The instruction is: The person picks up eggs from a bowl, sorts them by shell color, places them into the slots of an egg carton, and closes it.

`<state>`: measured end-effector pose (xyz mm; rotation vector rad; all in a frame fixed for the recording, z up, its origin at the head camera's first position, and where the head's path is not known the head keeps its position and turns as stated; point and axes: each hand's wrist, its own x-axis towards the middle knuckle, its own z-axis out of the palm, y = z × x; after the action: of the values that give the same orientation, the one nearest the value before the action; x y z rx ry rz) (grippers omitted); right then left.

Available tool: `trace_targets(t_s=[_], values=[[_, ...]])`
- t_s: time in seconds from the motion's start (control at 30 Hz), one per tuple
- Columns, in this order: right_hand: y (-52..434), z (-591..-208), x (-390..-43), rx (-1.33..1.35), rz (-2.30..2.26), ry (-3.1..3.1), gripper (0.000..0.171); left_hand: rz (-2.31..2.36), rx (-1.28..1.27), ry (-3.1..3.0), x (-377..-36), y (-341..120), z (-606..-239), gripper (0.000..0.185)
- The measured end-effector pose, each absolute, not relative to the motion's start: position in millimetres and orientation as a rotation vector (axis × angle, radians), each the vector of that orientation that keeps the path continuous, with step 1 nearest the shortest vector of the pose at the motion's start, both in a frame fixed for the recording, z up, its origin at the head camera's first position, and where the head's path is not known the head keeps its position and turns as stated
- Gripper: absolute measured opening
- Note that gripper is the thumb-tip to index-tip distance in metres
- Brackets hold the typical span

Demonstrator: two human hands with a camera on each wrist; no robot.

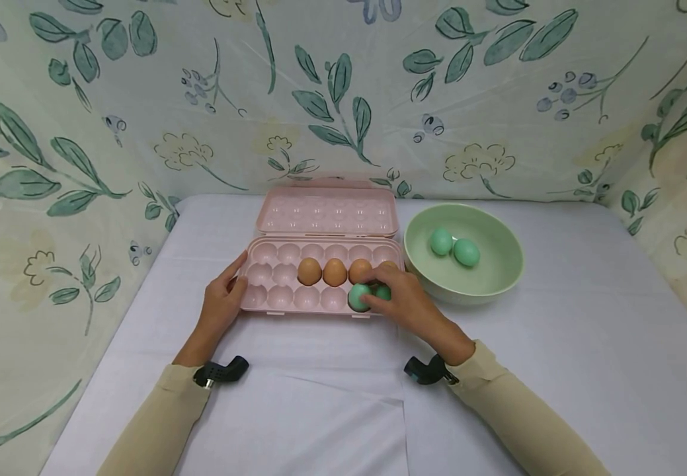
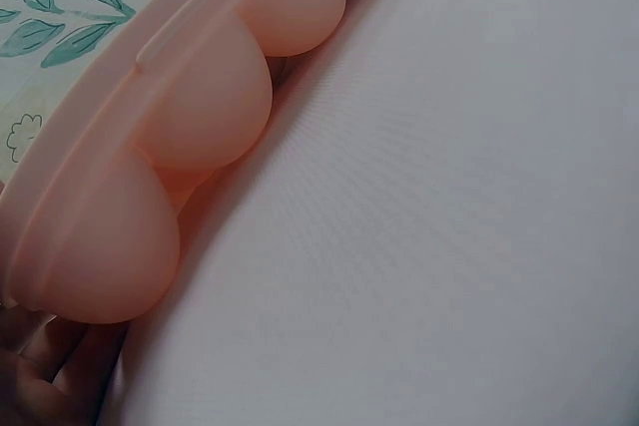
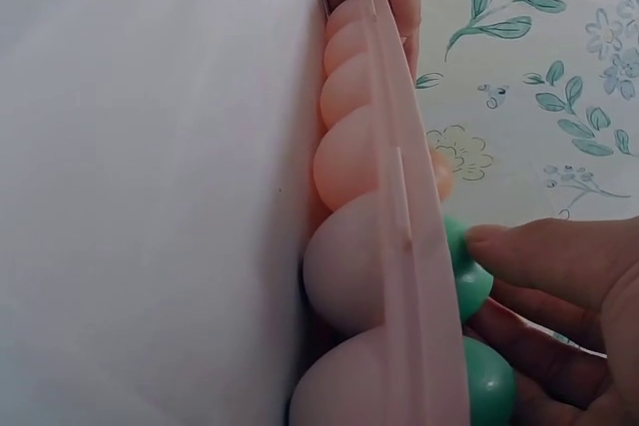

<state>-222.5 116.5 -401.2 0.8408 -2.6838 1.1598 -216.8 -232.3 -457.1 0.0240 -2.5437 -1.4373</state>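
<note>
A pink egg carton (image 1: pixel 292 312) lies open on the table, its dimpled lid (image 1: pixel 328 210) folded back toward the curtain. My left hand (image 1: pixel 224 291) grips its left end, fingers (image 2: pixel 65 371) at the end cup in the left wrist view. With thumb and fingers, my right hand (image 1: pixel 405 301) pinches a green egg (image 1: pixel 359 297) seated in the front row. Right beside it is another green egg (image 1: pixel 383 293), partly covered by the hand. Several brown eggs (image 1: pixel 334 272) fill the right part of the middle row, the rightmost one mostly hidden.
Just right of the carton stands a light green bowl (image 1: pixel 498 281) with two green eggs (image 1: pixel 453 247) inside. A white cloth (image 1: pixel 319 403) covers the table. Behind it and along the sides hangs a leaf-patterned curtain (image 1: pixel 379 86).
</note>
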Motion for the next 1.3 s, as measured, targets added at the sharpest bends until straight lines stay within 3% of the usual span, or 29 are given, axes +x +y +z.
trace_targets(t_s=[1.3], values=[[159.0,-362.4,-236.0,0.613,1.175,-2.645,0.028,-1.423,0.024,-2.543,-217.0,-233.0,-458.7,0.050]])
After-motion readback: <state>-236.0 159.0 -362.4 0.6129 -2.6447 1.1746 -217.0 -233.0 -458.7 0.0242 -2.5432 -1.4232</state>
